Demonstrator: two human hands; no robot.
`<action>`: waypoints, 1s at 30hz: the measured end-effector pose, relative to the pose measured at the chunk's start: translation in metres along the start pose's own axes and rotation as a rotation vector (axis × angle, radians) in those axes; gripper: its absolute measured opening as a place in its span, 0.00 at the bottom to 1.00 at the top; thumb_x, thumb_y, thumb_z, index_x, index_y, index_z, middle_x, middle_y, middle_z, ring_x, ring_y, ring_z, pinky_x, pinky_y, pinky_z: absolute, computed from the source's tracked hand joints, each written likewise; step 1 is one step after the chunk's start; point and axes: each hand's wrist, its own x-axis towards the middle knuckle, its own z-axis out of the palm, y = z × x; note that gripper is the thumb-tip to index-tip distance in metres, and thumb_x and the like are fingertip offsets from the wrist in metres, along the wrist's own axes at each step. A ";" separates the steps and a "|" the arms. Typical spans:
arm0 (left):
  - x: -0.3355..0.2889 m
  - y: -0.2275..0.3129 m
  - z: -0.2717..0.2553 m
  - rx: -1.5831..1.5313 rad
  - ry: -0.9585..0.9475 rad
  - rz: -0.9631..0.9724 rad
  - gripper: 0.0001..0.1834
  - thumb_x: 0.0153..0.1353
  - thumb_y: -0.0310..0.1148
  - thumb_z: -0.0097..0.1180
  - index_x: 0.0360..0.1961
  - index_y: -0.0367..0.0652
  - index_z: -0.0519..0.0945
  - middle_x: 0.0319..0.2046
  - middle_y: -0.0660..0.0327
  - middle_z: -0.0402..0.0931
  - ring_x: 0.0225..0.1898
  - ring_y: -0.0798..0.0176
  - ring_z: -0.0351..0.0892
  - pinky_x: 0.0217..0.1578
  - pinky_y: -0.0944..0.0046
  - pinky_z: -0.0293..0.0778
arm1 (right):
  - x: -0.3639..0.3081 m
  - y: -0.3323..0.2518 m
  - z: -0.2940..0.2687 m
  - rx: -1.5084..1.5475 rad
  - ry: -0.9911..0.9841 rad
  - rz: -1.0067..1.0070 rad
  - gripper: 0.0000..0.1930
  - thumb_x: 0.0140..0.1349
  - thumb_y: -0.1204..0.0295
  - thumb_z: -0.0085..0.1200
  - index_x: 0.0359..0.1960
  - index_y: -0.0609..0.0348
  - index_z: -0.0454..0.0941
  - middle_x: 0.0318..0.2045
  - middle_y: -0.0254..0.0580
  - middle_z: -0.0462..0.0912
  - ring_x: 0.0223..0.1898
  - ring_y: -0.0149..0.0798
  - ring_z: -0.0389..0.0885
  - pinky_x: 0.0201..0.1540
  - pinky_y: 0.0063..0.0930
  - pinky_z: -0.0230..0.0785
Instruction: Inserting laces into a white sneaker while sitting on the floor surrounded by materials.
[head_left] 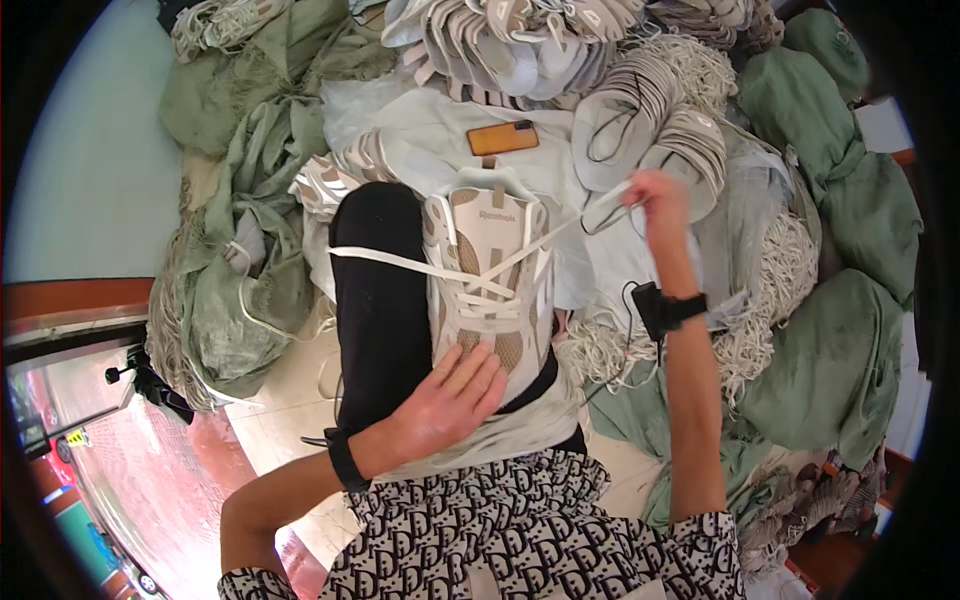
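Observation:
A beige and white shoe upper (487, 275) rests on my lap, tongue pointing away from me. My left hand (452, 398) lies flat on its toe end, fingers together, pressing it down. My right hand (657, 200) is raised to the right and pinches one end of the white lace (560, 232), which runs taut from the eyelets. The lace's other end (385, 258) trails left across my black trouser leg (378, 300).
An orange phone (502, 138) lies on pale cloth beyond the shoe. Stacks of shoe uppers (520, 45) and bundles of white laces (780, 270) surround me. Green sacks (840, 370) pile up at right and left (250, 270).

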 end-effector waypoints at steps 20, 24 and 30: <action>0.050 -0.050 -0.015 -0.256 0.197 -0.327 0.11 0.45 0.24 0.57 0.32 0.37 0.73 0.20 0.59 0.67 0.23 0.59 0.71 0.23 0.63 0.71 | -0.060 -0.012 0.068 -0.335 -0.546 -0.263 0.07 0.43 0.81 0.57 0.26 0.62 0.78 0.23 0.36 0.76 0.25 0.30 0.74 0.29 0.21 0.66; 0.070 -0.051 -0.005 0.012 0.069 -0.355 0.06 0.44 0.26 0.53 0.23 0.41 0.69 0.19 0.60 0.67 0.23 0.62 0.73 0.18 0.65 0.69 | -0.067 -0.007 0.087 -0.303 -0.487 -0.050 0.12 0.38 0.82 0.59 0.29 0.61 0.78 0.22 0.36 0.75 0.25 0.32 0.74 0.29 0.22 0.68; 0.074 -0.046 0.010 0.102 0.045 -0.328 0.06 0.42 0.25 0.52 0.23 0.40 0.69 0.18 0.60 0.67 0.20 0.60 0.72 0.18 0.64 0.70 | -0.066 -0.001 0.086 -0.396 -0.562 -0.216 0.15 0.38 0.81 0.59 0.33 0.58 0.78 0.23 0.37 0.76 0.25 0.33 0.75 0.29 0.23 0.68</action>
